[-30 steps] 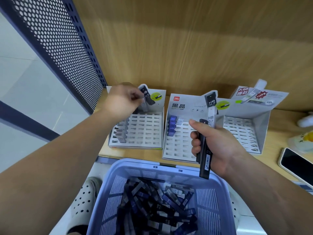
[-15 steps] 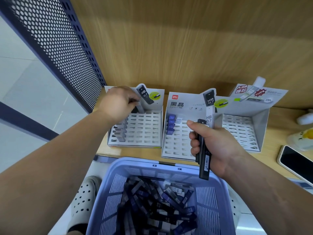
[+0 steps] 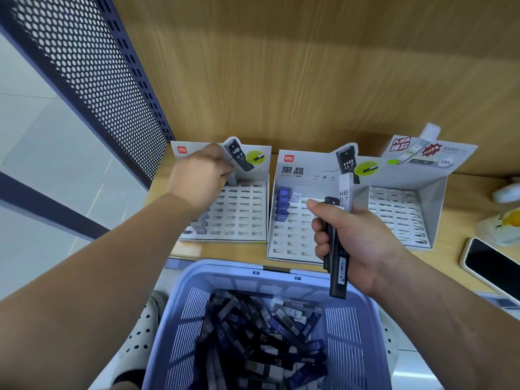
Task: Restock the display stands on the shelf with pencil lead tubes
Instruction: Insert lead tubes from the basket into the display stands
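Note:
Three white slotted display stands sit on the wooden shelf: a left stand (image 3: 242, 212), a middle stand (image 3: 292, 235) and a right stand (image 3: 399, 215). My left hand (image 3: 199, 178) pinches a lead tube (image 3: 231, 180) over a back slot of the left stand; grey tubes (image 3: 198, 225) fill its left column. My right hand (image 3: 351, 237) grips a bundle of black lead tubes (image 3: 336, 263) upright in front of the middle stand, one white tube (image 3: 345, 192) sticking up. Purple tubes (image 3: 282, 205) stand in the middle stand's left column.
A lilac plastic basket (image 3: 247, 280) full of loose lead tubes (image 3: 264, 342) sits below the shelf edge. A phone (image 3: 492, 266) lies at the right, with a small bottle (image 3: 503, 223) behind it. A perforated metal panel (image 3: 92, 71) bounds the shelf on the left.
My left hand has pushed its tube lower into the back of the left stand. My right hand with its bundle has stayed in place.

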{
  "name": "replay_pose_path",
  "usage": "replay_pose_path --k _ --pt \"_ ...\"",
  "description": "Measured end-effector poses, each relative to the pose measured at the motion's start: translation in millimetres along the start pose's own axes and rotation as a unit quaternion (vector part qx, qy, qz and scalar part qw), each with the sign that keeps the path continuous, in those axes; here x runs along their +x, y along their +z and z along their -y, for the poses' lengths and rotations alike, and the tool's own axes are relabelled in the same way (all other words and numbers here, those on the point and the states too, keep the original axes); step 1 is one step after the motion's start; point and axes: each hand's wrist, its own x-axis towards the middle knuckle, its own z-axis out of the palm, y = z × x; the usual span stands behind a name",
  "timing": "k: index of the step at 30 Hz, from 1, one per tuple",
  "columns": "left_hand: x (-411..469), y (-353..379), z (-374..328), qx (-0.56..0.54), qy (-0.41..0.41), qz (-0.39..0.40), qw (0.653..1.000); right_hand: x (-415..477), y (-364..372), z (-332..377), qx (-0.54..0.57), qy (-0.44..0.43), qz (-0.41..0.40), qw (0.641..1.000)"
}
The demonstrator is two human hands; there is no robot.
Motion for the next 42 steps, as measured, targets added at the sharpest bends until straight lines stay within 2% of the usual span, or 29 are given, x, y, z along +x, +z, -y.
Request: replay_pose_path --k 6,10,13,16,17,19,22,25,34,38,40,42 --pt "-4 -5 -8 0.06 0.009 0.008 0.998 1 0 -2 -0.006 -0.001 0.002 1.0" --pt "-13 -5 -8 0.055 0.016 0.005 0.998 -1 0 -3 -0.01 -0.001 0.007 1.0" --pt "-20 -9 -9 0.023 -0.024 -0.022 0.999 -1 1 -2 -0.012 -0.004 0.012 1.0" --pt "-42 -10 -24 0.018 0.021 -0.045 0.999 -3 5 -1 -0.019 -0.013 0.019 1.0" --pt "-53 -6 -31 0.005 0.05 -0.03 0.998 -4 7 -1 -0.022 -0.016 0.022 0.999" --pt "-75 6 -46 -0.019 0.076 0.057 0.995 -6 9 0 -0.026 -0.019 0.026 0.999" --pt "-99 24 -59 0.011 0.024 0.255 0.967 -10 11 1 -0.02 -0.026 0.032 0.999" --pt "-106 23 -60 0.03 -0.014 0.322 0.946 -15 9 -2 -0.015 -0.031 0.04 0.999" --pt "-117 12 -48 0.025 0.023 0.349 0.936 -23 1 -6 -0.002 -0.019 0.039 0.999" --pt "-117 0 -55 -0.01 0.009 0.362 0.932 -24 4 -6 0.016 -0.002 0.048 0.999" --pt "-112 -11 -65 -0.054 0.0 0.315 0.948 -24 6 -8 0.015 0.001 0.046 0.999" --pt "-105 -27 -87 -0.157 -0.037 0.235 0.958 -22 8 -8 0.024 0.004 0.039 0.999"
